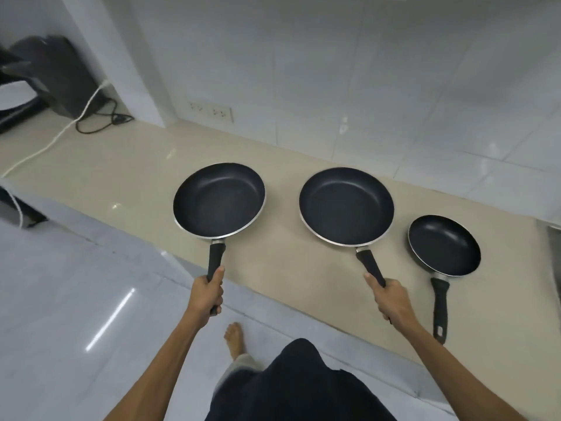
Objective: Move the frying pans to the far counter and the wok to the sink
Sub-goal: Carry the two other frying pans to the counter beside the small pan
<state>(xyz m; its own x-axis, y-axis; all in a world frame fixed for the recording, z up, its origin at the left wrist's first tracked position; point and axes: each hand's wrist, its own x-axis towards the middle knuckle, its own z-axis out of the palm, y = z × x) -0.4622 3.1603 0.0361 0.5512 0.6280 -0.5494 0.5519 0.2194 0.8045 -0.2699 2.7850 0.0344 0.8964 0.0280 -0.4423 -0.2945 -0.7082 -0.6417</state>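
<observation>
Inspector: Your left hand [209, 291] is closed round the black handle of the left frying pan [219, 200], centre frame. Your right hand [390, 299] is closed round the handle of the middle frying pan [346, 206].

Operator: Are they resting on the counter?

Inspector: Both pans sit over the beige counter [121, 174]; whether they touch it, I cannot tell. The small frying pan [444, 245], right of frame, lies on the counter, unheld, its handle pointing toward you.

Operator: Anything else?

Inspector: Wall sockets [211, 110] behind, and a black appliance [51, 74] with cords in the upper left.
</observation>
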